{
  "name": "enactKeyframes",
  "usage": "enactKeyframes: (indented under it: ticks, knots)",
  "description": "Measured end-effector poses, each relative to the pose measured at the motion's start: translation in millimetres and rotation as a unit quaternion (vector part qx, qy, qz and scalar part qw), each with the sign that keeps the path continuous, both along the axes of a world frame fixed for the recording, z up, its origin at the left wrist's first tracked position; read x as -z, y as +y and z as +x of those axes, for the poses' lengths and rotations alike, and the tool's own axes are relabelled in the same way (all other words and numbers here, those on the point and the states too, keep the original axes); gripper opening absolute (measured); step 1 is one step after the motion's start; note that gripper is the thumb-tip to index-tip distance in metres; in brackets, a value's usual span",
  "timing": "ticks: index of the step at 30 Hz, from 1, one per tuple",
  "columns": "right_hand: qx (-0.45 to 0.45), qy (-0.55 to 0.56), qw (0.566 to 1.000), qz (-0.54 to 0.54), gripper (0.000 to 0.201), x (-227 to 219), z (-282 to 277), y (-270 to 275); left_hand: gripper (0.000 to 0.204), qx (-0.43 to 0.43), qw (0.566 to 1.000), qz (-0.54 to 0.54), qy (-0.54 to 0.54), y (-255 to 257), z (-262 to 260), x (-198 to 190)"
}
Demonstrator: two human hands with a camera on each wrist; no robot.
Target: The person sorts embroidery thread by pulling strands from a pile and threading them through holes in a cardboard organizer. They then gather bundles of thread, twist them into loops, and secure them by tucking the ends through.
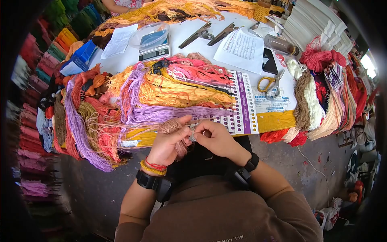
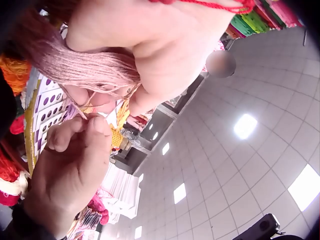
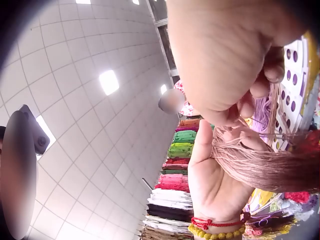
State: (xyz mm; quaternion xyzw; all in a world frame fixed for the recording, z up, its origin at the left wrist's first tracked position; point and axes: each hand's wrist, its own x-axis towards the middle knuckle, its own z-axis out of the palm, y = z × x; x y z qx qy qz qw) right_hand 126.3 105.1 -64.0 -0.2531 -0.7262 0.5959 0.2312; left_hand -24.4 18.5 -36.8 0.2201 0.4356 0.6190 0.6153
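Note:
A skein of dusty pink thread (image 2: 85,65) lies across the palm and fingers of my left hand (image 1: 163,147), which grips it over the table's front edge. Close against it, my right hand (image 1: 219,139) pinches a few thin strands of the skein between thumb and forefinger, as the left wrist view shows. In the right wrist view the rest of the skein (image 3: 270,167) hangs in a loose bunch from the left hand. Just beyond both hands lies a white and purple card with punched holes (image 1: 246,107), with purple thread (image 1: 173,113) knotted along it.
Yellow-orange thread (image 1: 177,90) and red-pink thread spread behind the hands. Scissors (image 1: 271,85), a phone (image 1: 269,61), a printed sheet (image 1: 240,48) and a scale (image 1: 155,51) lie farther back. More skeins (image 1: 312,99) drape over the table's right edge. Another person (image 1: 123,6) is across the table.

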Motion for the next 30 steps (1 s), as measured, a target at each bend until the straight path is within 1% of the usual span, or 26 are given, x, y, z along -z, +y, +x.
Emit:
enactKeyframes:
  ticks: [1, 3, 4, 5, 6, 7, 8, 10, 11, 12, 14, 15, 16, 17, 18, 20, 21, 22, 23, 24, 25, 26, 27, 28, 29, 30]
  knots:
    - [0.0, 0.0, 1.0, 0.0, 0.011, 3, -2, 0, 0.032, -0.008, 1.0, -0.006, 0.01, -1, 2, -2]
    - [0.043, 0.132, 0.989, 0.048, 0.008, 9, -6, -1, 0.03, 0.0, 1.0, -0.008, 0.007, -2, 1, -5]
    - [0.043, 0.132, 0.989, 0.048, 0.008, 6, -5, 1, 0.028, 0.009, 1.0, -0.01, 0.004, -2, 1, -5]
    - [0.021, 0.167, 0.976, -0.138, 0.006, 2, -2, 5, 0.028, 0.008, 1.0, -0.01, 0.004, -5, -2, -4]
    - [-0.001, 0.195, 0.927, -0.319, 0.004, -7, 0, 7, 0.026, 0.048, 0.996, -0.012, -0.08, -10, -8, 0]
    - [0.012, 0.28, 0.87, -0.405, 0.004, -20, 2, 7, 0.024, 0.087, 0.983, -0.015, -0.163, -15, -14, 4]
    - [0.012, 0.28, 0.87, -0.405, 0.004, -26, 5, 13, 0.024, 0.086, 0.983, -0.016, -0.163, -19, -19, 8]
    - [-0.047, 0.405, 0.754, -0.515, 0.008, -34, 24, 31, 0.026, 0.151, 0.969, 0.093, -0.171, -27, -30, 16]
    - [-0.036, 0.411, 0.758, -0.505, 0.01, -38, 37, 38, 0.025, 0.112, 0.965, 0.077, -0.225, -34, -39, 21]
    - [-0.024, 0.417, 0.762, -0.494, 0.012, -40, 52, 46, 0.022, 0.016, 0.966, 0.065, -0.249, -42, -47, 23]
    - [0.064, 0.364, 0.84, -0.397, 0.012, -31, 100, 70, 0.014, -0.132, 0.972, 0.1, -0.167, -61, -84, 24]
    - [0.218, 0.294, 0.87, -0.331, 0.012, -29, 129, 85, 0.013, -0.186, 0.96, 0.112, -0.175, -70, -103, 22]
    - [0.294, 0.251, 0.884, -0.264, 0.011, -31, 173, 105, 0.016, -0.234, 0.94, 0.106, -0.224, -85, -129, 27]
    - [0.339, 0.262, 0.882, -0.194, 0.011, -20, 235, 136, 0.018, -0.232, 0.93, 0.128, -0.255, -99, -150, 28]
    - [0.446, 0.194, 0.865, 0.122, 0.011, -4, 320, 179, 0.019, -0.237, 0.936, 0.136, -0.221, -108, -156, 21]
    - [0.611, 0.365, 0.697, 0.089, 0.013, -59, 412, 181, 0.018, -0.265, 0.945, 0.117, -0.153, -110, -149, 10]
    - [0.631, 0.364, 0.669, 0.149, 0.015, -86, 392, 166, 0.018, -0.265, 0.945, 0.115, -0.155, -102, -138, 2]
    - [0.648, 0.362, 0.637, 0.208, 0.018, -101, 368, 153, 0.018, -0.245, 0.962, 0.058, -0.1, -83, -117, -7]
    - [0.668, 0.05, 0.635, 0.386, 0.019, -93, 368, 156, 0.017, -0.222, 0.974, 0.004, -0.043, -64, -95, -13]
    - [0.618, 0.002, 0.684, 0.387, 0.019, -98, 304, 139, 0.016, -0.176, 0.98, 0.012, -0.088, -47, -73, -8]
    - [0.528, 0.05, 0.8, 0.281, 0.018, -90, 255, 130, 0.016, -0.125, 0.991, 0.019, -0.036, -28, -47, -10]
    - [0.482, -0.03, 0.803, 0.35, 0.022, -45, 232, 138, 0.018, -0.082, 0.996, 0.017, -0.021, -11, -26, -6]
    - [0.36, 0.023, 0.916, 0.173, 0.014, -30, 193, 128, 0.021, -0.054, 0.997, -0.059, 0.003, 5, -6, -9]
    - [0.283, 0.028, 0.948, 0.142, 0.011, -23, 147, 104, 0.025, 0.018, 0.996, -0.085, 0.019, 18, 9, -13]
    - [0.244, 0.014, 0.963, 0.114, 0.01, -3, 123, 93, 0.028, 0.073, 0.994, -0.086, 0.003, 31, 19, -2]
    - [0.212, -0.059, 0.971, 0.094, 0.012, -5, 104, 80, 0.028, 0.071, 0.994, -0.087, 0.004, 39, 28, 2]
